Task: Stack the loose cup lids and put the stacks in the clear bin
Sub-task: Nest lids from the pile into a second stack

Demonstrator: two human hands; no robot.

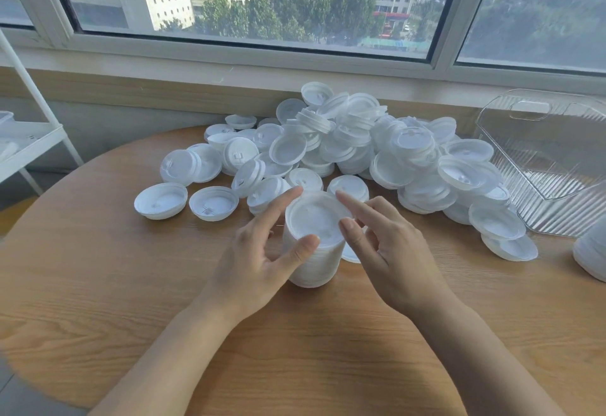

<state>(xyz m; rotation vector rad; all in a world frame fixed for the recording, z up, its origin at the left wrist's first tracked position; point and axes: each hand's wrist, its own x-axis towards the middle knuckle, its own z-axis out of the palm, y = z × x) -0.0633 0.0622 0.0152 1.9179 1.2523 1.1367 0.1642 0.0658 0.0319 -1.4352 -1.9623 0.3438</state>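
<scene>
L hand (262,251) fingers grip lid stack (313,241); R hand (390,251) fingers touch top.

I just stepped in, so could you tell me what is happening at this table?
A person is stacking white cup lids. The left hand steadies a stack standing on the round wooden table, thumb and fingers round its top, while the right hand hovers beside the top lid. A big pile of loose lids lies behind. The clear bin at the right looks empty.
</scene>
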